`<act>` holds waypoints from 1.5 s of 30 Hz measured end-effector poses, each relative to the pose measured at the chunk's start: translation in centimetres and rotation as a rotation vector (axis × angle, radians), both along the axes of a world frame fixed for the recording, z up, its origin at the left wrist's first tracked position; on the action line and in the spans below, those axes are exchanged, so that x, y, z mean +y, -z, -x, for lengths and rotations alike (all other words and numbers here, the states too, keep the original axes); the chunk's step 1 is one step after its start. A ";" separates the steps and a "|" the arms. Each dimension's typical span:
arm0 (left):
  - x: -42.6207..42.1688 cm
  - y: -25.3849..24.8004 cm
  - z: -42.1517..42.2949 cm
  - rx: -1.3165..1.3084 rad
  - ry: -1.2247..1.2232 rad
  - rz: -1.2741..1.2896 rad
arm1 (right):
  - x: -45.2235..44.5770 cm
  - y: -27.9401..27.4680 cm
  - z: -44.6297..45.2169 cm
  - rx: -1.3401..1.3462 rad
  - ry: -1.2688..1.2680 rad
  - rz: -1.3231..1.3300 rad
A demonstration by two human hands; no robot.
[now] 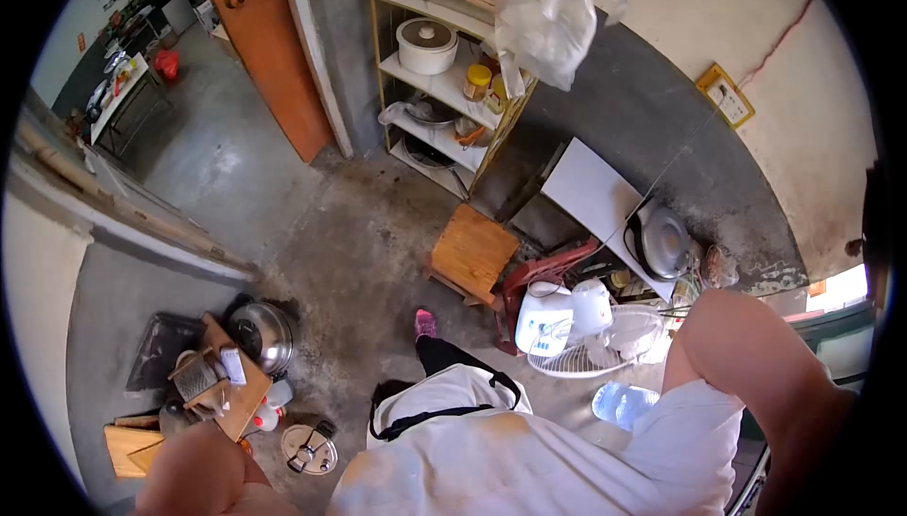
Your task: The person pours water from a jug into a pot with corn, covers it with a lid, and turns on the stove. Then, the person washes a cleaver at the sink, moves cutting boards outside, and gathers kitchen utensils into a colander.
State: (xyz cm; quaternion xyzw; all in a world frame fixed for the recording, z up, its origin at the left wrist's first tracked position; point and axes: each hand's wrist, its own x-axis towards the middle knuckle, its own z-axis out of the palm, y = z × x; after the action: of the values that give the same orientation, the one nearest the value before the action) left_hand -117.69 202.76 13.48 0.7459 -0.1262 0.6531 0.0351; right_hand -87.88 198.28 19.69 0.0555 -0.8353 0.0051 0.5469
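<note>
Bottle (624, 405) sits on the floor (350, 232), probably for easy reach; fingers out of frame, I can't tell their grip

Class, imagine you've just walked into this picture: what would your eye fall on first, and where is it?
Probably the bright orange-brown door at upper left, standing open to another room. Next might come the pale plastic bag at top centre, overlapping the shelf rack, and the vivid pink shoe near the middle, against the grey floor.
</note>
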 end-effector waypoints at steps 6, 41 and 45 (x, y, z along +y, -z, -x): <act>10.6 -0.8 0.6 -0.021 0.012 0.015 | 10.4 -0.5 0.2 0.105 -0.158 0.089; 52.8 24.0 -3.5 0.381 0.238 1.692 | 38.6 29.1 -0.1 0.486 0.840 1.488; 53.1 25.4 -4.8 0.457 0.360 1.700 | 37.8 31.2 0.5 0.494 0.882 1.596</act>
State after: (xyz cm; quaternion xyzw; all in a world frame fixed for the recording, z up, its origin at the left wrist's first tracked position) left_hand -112.92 255.87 -11.93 0.5487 0.2947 0.3464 0.7015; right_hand -88.43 236.07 -11.53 -0.6565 -0.3913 0.3561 0.5377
